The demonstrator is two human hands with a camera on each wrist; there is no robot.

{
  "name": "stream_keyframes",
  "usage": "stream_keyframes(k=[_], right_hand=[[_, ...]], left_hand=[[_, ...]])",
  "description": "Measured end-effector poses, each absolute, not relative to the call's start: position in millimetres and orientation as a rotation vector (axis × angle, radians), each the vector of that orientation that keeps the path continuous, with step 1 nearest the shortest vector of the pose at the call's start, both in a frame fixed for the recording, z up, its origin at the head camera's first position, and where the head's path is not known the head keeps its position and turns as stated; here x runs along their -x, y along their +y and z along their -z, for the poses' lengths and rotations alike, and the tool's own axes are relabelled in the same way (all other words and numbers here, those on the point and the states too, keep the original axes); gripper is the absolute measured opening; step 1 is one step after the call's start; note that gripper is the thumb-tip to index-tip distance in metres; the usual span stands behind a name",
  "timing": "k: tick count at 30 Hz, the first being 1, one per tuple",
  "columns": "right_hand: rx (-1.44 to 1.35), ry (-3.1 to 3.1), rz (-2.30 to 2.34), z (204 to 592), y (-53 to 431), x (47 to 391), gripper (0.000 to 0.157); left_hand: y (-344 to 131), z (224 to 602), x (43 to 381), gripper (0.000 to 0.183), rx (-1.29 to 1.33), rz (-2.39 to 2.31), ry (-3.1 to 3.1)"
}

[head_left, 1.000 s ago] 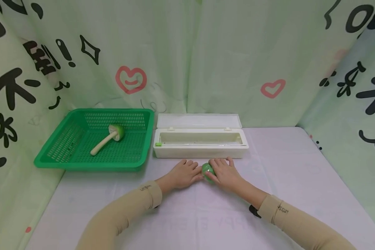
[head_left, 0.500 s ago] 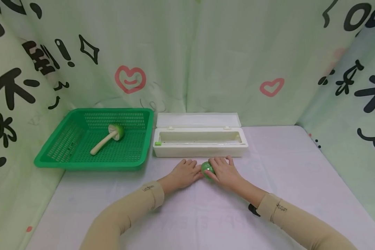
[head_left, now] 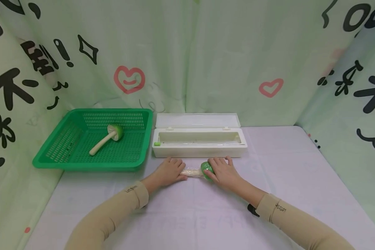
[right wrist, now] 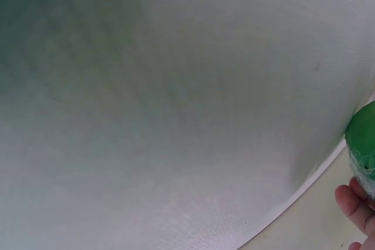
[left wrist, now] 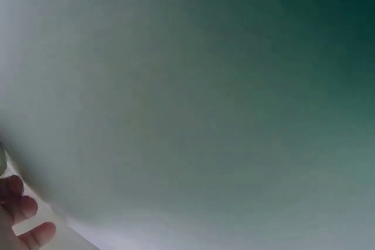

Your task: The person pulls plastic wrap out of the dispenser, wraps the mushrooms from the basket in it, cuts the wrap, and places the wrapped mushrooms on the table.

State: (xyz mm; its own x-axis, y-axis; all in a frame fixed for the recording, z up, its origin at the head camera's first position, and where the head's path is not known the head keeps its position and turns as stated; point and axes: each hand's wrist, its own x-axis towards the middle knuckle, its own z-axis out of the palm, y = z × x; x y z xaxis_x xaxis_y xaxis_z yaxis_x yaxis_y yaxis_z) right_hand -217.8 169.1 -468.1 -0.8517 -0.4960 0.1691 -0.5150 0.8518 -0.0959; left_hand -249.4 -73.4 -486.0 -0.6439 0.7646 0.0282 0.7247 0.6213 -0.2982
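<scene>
A mushroom with a green cap and a pale stem (head_left: 192, 173), wrapped in clear film, lies sideways in front of the white box. My right hand (head_left: 225, 175) grips its green cap; in the right wrist view the cap (right wrist: 363, 136) shows crinkled film beside the fingertips (right wrist: 350, 202). At the stem's far end is my left hand (head_left: 168, 172), with fingers and thumb around it, hiding the tip. The left wrist view catches only a few bent fingers (left wrist: 23, 209) at its lower left corner.
A long white box (head_left: 200, 152) with its lid (head_left: 196, 120) raised and a small green tab (head_left: 157, 143) stands just beyond the hands. To its left, a green basket (head_left: 87, 165) holds another mushroom (head_left: 104, 141). A printed curtain (head_left: 225, 52) closes the back and sides.
My left hand has slid left along the stem, away from the cap, so the film-wrapped stem now shows between the hands. The right hand stays on the cap.
</scene>
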Motion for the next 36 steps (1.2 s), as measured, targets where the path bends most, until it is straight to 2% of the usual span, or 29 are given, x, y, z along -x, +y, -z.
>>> stream_keyframes(k=[9, 16, 25, 30, 36], right_hand=[[-0.776, -2.885, -0.212, 466, 170, 217, 0.037], [-0.762, -2.902, -0.181, 463, 171, 217, 0.037], [-0.741, -2.899, -0.116, 459, 180, 218, 0.044], [-0.678, -2.922, -0.142, 447, 209, 216, 0.049], [-0.563, -2.963, -0.216, 429, 264, 212, 0.045]], left_hand=[[-63, 486, 248, 0.037, 1.317, -0.604, -2.525], [-61, 483, 250, 0.038, 1.343, -0.685, -2.492], [-55, 484, 252, 0.041, 1.345, -0.562, -2.462], [-25, 470, 246, 0.035, 1.318, -0.536, -2.519], [35, 453, 244, 0.035, 1.265, -0.645, -2.474]])
